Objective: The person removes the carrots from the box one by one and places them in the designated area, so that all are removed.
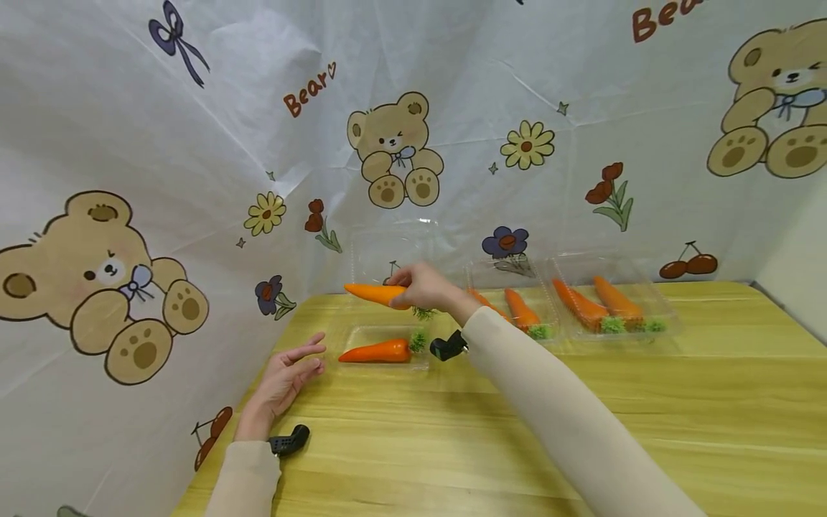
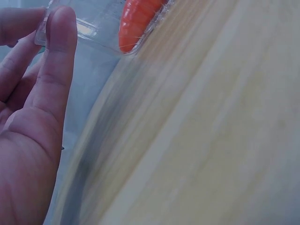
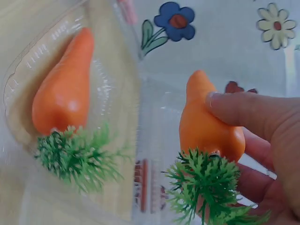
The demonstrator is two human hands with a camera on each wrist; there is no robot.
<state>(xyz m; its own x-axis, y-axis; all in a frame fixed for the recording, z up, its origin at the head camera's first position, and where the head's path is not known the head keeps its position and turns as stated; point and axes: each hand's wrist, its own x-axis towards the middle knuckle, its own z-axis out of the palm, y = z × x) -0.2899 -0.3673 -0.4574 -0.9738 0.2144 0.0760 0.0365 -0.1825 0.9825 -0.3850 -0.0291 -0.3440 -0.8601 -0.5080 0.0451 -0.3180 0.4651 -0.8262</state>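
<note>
A smooth, tapering, bright-orange toy carrot with a feathery green top (image 1: 371, 293) lies nearly level above a hinged clear plastic box (image 1: 362, 333), its tip pointing left, pinched near its thick end between the thumb and fingers of the right hand (image 1: 429, 287). That box, its lid (image 1: 394, 248) raised behind, contains one glossy red-orange carrot with a green tuft (image 1: 377, 352), while the left hand (image 1: 284, 377), loosely spread and gripping nothing, is just beside it. Farther right, two more clear plastic boxes (image 1: 655, 309) each contain two green-topped orange carrots (image 1: 581, 305).
</note>
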